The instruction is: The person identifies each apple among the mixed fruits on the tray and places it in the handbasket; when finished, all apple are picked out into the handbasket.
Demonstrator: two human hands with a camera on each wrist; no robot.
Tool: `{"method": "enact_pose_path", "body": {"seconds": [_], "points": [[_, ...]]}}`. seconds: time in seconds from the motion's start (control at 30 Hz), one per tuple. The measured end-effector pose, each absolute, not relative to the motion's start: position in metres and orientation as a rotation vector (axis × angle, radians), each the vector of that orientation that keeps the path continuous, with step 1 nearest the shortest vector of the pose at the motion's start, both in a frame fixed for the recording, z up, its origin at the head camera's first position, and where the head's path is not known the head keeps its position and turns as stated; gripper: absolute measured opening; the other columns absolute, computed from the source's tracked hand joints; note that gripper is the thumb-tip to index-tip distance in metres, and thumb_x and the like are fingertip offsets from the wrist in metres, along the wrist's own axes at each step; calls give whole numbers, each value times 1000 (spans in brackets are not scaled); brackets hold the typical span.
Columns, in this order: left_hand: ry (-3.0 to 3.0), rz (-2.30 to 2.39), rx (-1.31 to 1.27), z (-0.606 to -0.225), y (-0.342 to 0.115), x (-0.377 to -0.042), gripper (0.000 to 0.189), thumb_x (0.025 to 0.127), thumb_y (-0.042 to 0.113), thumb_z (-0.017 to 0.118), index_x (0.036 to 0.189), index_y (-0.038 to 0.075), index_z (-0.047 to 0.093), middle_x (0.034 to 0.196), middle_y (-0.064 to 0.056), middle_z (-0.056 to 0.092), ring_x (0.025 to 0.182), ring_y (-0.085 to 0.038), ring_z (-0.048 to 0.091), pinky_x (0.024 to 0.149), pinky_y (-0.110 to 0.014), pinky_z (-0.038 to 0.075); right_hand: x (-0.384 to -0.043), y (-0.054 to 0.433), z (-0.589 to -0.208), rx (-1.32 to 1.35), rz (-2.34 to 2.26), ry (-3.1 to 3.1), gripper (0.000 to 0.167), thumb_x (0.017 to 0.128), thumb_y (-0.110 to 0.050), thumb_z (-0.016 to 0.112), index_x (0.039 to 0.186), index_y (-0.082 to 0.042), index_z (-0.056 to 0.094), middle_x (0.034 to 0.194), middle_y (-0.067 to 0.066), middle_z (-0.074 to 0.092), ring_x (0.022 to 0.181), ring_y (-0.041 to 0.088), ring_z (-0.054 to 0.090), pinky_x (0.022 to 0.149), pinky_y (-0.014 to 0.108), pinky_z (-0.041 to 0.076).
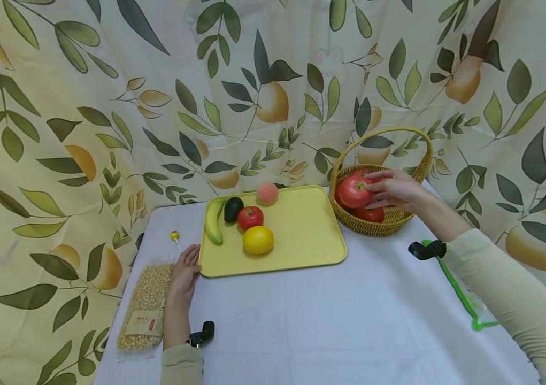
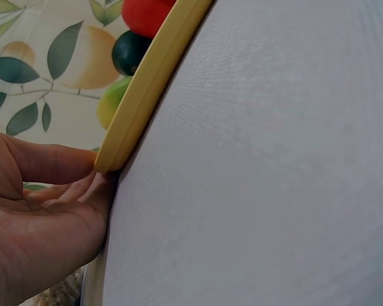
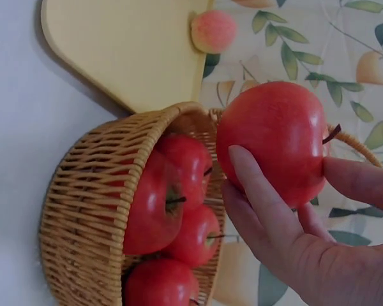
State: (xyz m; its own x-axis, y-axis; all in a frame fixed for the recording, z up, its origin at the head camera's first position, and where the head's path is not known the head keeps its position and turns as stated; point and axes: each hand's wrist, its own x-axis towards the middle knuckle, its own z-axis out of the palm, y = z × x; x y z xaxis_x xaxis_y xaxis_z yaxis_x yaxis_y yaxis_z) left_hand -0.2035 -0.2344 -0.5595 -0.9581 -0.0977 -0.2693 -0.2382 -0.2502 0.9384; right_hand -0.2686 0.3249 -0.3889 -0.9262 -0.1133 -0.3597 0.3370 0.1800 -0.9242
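My right hand (image 1: 394,190) holds a red apple (image 3: 274,140) between its thumb and fingers, just over the wicker basket (image 3: 83,197). Inside the basket, several more red apples (image 3: 156,204) show in the right wrist view. My left hand (image 1: 185,275) pinches the near left corner of the yellow tray (image 1: 301,230), thumb on the rim. On the tray lie a banana (image 1: 213,222), a dark avocado (image 1: 233,209), a red round fruit (image 1: 251,218), a yellow lemon (image 1: 258,240) and, by the far edge, a peach (image 1: 267,193).
A clear bag of pale kernels (image 1: 147,299) lies left of my left forearm, with a lollipop (image 1: 175,236) beyond it. Under my right forearm is a clear bag with a green edge (image 1: 465,299). A leaf-patterned curtain (image 1: 273,101) hangs behind the white-covered table (image 1: 325,321).
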Motion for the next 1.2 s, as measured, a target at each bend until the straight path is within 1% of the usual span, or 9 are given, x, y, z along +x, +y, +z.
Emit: {"method": "enact_pose_path", "body": {"seconds": [0.13, 0.37, 0.57, 0.77, 1.0, 1.1, 1.2], "points": [[1867, 2373, -429, -559, -235, -203, 78, 94, -24, 35, 165, 4, 20, 169, -16, 27, 157, -26, 26, 128, -36, 25, -269, 330, -389, 209, -1798, 2129, 63, 107, -10, 55, 161, 2, 25, 161, 29, 24, 104, 27, 69, 102, 58, 51], [1862, 2380, -433, -561, -236, -204, 79, 93, -24, 36, 165, 4, 21, 169, -16, 28, 156, -25, 27, 127, -36, 26, -270, 339, -388, 236, -1817, 2108, 68, 106, -9, 56, 162, 4, 20, 161, 30, 22, 106, 29, 68, 102, 60, 50], [1857, 2382, -432, -561, -237, -204, 78, 94, -24, 36, 165, 5, 21, 169, -15, 29, 156, -24, 27, 127, -35, 26, -269, 352, -386, 237, -1812, 2087, 69, 106, -11, 58, 162, 3, 19, 162, 29, 22, 102, 25, 71, 100, 57, 53], [1842, 2380, -432, -559, -235, -203, 78, 94, -24, 36, 166, 4, 20, 169, -16, 28, 157, -25, 26, 127, -36, 26, -267, 366, -387, 251, -1792, 2083, 69, 106, -9, 57, 162, 4, 19, 159, 29, 23, 102, 26, 69, 93, 53, 60], [1829, 2391, -439, -558, -236, -203, 77, 95, -24, 36, 165, 5, 21, 169, -15, 28, 157, -24, 26, 127, -36, 26, -264, 377, -389, 233, -1771, 2085, 69, 107, -9, 56, 162, 5, 17, 156, 29, 25, 107, 31, 66, 95, 53, 59], [1833, 2388, -441, -558, -235, -202, 77, 95, -23, 36, 165, 5, 21, 169, -15, 28, 157, -24, 27, 127, -36, 26, -264, 382, -390, 226, -1759, 2091, 68, 107, -8, 55, 161, 6, 17, 156, 32, 23, 107, 31, 66, 95, 52, 59], [1838, 2381, -445, -557, -235, -203, 77, 95, -23, 36, 165, 5, 21, 169, -15, 29, 156, -24, 27, 127, -36, 26, -264, 389, -393, 225, -1741, 2104, 67, 107, -8, 54, 161, 6, 17, 154, 33, 25, 104, 28, 67, 94, 51, 60]]}}
